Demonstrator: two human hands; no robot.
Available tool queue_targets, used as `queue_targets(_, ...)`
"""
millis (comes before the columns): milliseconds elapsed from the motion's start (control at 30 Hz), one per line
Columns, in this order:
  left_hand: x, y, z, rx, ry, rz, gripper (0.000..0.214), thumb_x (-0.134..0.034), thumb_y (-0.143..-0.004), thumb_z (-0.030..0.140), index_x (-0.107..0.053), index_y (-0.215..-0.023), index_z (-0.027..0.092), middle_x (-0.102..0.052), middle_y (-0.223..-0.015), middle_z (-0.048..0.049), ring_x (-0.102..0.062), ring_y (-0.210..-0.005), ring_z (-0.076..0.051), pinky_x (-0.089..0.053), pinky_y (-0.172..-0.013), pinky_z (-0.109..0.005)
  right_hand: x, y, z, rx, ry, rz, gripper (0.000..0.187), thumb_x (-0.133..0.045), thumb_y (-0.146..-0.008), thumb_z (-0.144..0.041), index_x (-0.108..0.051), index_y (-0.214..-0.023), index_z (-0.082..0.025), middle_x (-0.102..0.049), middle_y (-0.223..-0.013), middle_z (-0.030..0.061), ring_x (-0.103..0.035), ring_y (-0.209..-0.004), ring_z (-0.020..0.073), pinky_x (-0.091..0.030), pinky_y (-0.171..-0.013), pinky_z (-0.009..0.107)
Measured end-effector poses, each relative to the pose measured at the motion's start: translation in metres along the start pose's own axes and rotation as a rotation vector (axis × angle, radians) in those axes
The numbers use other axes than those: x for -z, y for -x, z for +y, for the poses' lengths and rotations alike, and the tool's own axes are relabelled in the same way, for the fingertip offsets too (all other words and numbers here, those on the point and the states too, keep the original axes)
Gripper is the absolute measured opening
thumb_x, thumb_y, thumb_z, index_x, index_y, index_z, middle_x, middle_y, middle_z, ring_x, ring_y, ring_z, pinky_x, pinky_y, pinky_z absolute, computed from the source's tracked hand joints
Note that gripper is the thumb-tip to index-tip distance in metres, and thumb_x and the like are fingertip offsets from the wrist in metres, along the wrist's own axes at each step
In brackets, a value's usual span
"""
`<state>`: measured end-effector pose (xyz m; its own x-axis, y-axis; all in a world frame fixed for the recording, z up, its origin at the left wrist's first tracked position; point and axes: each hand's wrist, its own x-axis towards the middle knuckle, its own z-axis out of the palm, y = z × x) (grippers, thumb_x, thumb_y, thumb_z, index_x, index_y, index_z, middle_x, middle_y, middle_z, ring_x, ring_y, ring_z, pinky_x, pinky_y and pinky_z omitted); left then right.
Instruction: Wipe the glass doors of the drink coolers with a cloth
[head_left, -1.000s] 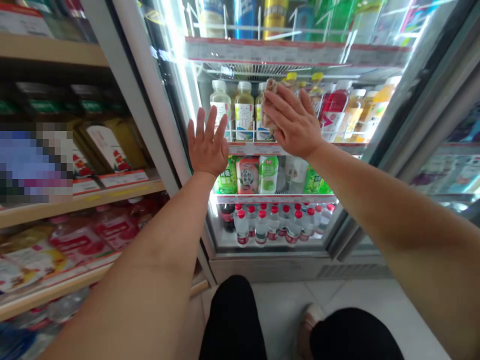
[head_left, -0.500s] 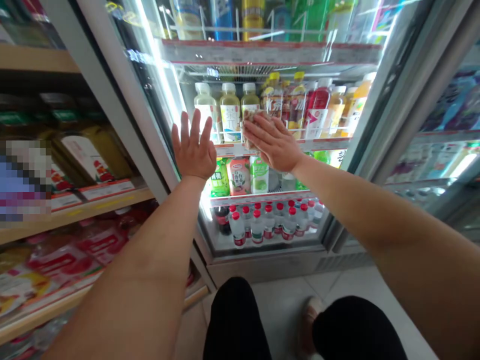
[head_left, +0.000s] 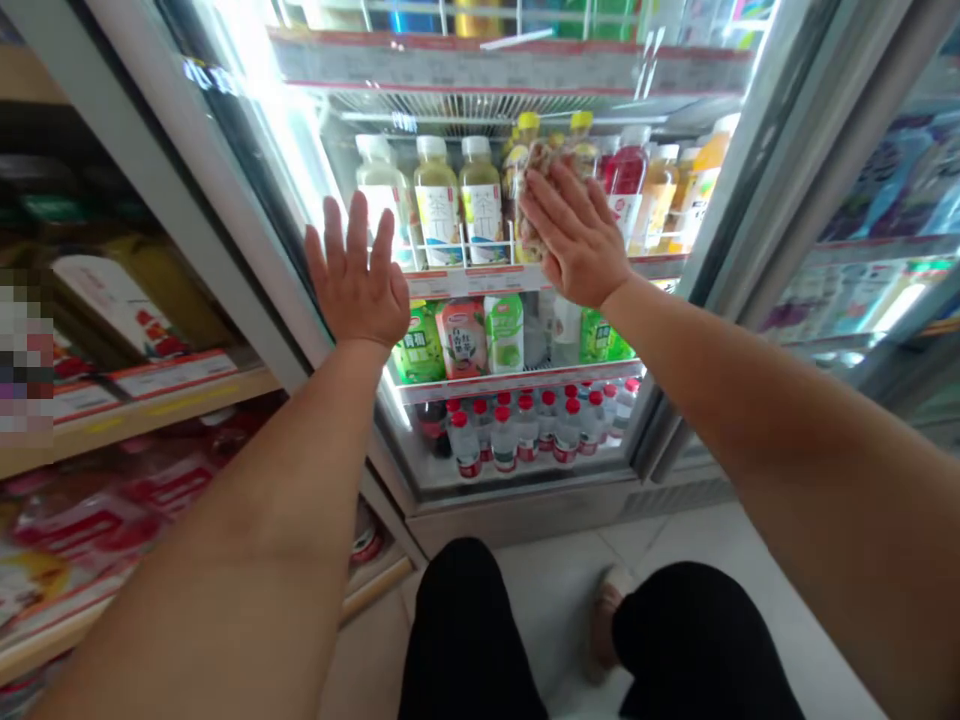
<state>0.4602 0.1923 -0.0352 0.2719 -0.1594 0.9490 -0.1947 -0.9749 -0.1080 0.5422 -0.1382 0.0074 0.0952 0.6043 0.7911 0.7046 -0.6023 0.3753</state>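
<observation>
My left hand (head_left: 358,275) lies flat on the glass door (head_left: 352,115) of a drinks fridge, near its left edge, with the fingers spread and nothing in them. Under the fingers of my right hand (head_left: 581,235) is a crumpled, brownish patterned cloth (head_left: 534,165), pressed against the same glass. The cloth and hand cover part of the yellow-capped bottles (head_left: 528,122) standing behind the door. Left of the cloth, white-capped bottles (head_left: 437,205) show through the glass.
Lower fridge shelves hold green and pink cartons (head_left: 461,338) and red-capped water bottles (head_left: 504,440). A wooden shelf (head_left: 172,408) with large bottles stands at the left. The metal door frame (head_left: 757,200) runs down the right side, above a tiled floor (head_left: 555,580).
My right hand has slid the cloth right and slightly up across the glass, from the white-capped bottles to the yellow-capped ones. My left hand stays flat near the left edge. The view has shifted slightly.
</observation>
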Motion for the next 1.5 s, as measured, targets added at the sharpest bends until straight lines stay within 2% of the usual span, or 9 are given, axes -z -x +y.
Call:
queue_targets(133,0.001,-0.001,0.002,0.03,0.0,-0.03,0.07,-0.012,-0.104,0.063,-0.032,-0.161,0.028,0.0,-0.167,0.0189,0.016,-0.156,-0.013,0.021,-0.129,-0.033,0.005,0.001,0.0,0.079,-0.094,-0.083,0.062,-0.037,-0.101,-0.047,-0.041,-0.159,-0.025,-0.035,-0.166,-0.0044,-0.015,-0.16,0.0217,-0.009,-0.133,0.048)
queue_targets(300,0.005,-0.001,0.007,0.058,0.087,-0.049,0.075,-0.014,-0.103,0.065,-0.033,-0.161,0.023,-0.003,-0.169,0.0152,0.031,-0.147,-0.014,0.023,-0.128,-0.036,0.028,0.0,0.051,0.3,-0.124,-0.04,0.076,-0.005,-0.098,-0.048,-0.067,-0.133,-0.019,-0.046,-0.157,-0.0023,-0.024,-0.156,0.0095,-0.012,-0.125,0.025)
queue_targets(433,0.009,-0.001,0.01,0.062,0.065,-0.02,0.069,-0.023,-0.104,0.063,-0.037,-0.16,0.025,-0.011,-0.17,0.0131,0.011,-0.158,-0.022,0.015,-0.131,-0.04,0.02,0.021,0.063,0.09,0.033,0.126,0.071,-0.013,-0.101,-0.049,-0.056,-0.148,-0.015,-0.037,-0.163,0.0014,-0.024,-0.157,0.0187,-0.013,-0.129,0.037)
queue_targets(533,0.013,-0.001,0.013,0.044,0.059,-0.024,0.063,-0.037,-0.105,0.052,-0.039,-0.16,0.021,-0.018,-0.171,0.0031,0.0,-0.16,-0.029,0.007,-0.132,-0.056,0.005,0.034,0.047,-0.088,0.087,0.202,0.065,-0.029,-0.101,-0.043,-0.044,-0.157,-0.012,-0.035,-0.166,0.0071,-0.02,-0.158,0.027,-0.018,-0.131,0.053)
queue_targets(633,0.015,0.0,0.014,-0.015,-0.034,0.005,0.059,-0.045,-0.103,0.033,-0.039,-0.161,0.019,-0.023,-0.17,-0.0048,-0.008,-0.16,-0.031,-0.004,-0.129,-0.063,-0.004,0.037,0.033,-0.209,0.09,0.216,0.062,-0.033,-0.101,-0.035,-0.04,-0.16,-0.015,-0.033,-0.168,0.0082,-0.015,-0.16,0.0274,-0.019,-0.131,0.056)
queue_targets(900,0.01,0.001,0.008,-0.129,-0.146,0.116,0.066,-0.052,-0.099,0.023,-0.033,-0.163,0.022,-0.028,-0.169,-0.0095,-0.014,-0.159,-0.031,-0.015,-0.127,-0.062,0.006,0.042,0.037,-0.142,0.149,0.148,0.062,-0.037,-0.098,-0.028,-0.04,-0.16,-0.022,-0.04,-0.165,0.0037,-0.024,-0.159,0.0248,-0.026,-0.13,0.052)
queue_targets(1100,0.012,0.0,0.011,-0.082,-0.148,0.096,0.063,-0.052,-0.1,0.023,-0.038,-0.161,0.022,-0.03,-0.168,-0.0087,-0.014,-0.159,-0.028,-0.013,-0.128,-0.059,-0.018,0.074,0.015,-0.293,0.148,0.263,0.062,-0.036,-0.1,-0.028,-0.036,-0.162,-0.02,-0.041,-0.164,0.0077,-0.024,-0.159,0.0273,-0.031,-0.128,0.054)
queue_targets(1200,0.012,0.0,0.013,-0.062,-0.143,0.086,0.063,-0.052,-0.1,0.023,-0.038,-0.161,0.022,-0.03,-0.168,-0.0082,-0.015,-0.159,-0.028,-0.013,-0.128,-0.059,-0.027,0.089,0.006,-0.357,0.129,0.242,0.063,-0.036,-0.101,-0.028,-0.033,-0.163,-0.019,-0.039,-0.165,0.008,-0.024,-0.159,0.0289,-0.031,-0.127,0.056)
queue_targets(1500,0.01,0.0,0.009,-0.142,-0.124,0.154,0.066,-0.054,-0.1,0.022,-0.034,-0.163,0.024,-0.032,-0.167,-0.0092,-0.017,-0.159,-0.028,-0.015,-0.128,-0.058,-0.03,0.092,0.002,-0.386,0.184,0.213,0.063,-0.031,-0.102,-0.029,-0.03,-0.165,-0.019,-0.041,-0.164,0.0075,-0.023,-0.159,0.0274,-0.028,-0.129,0.054)
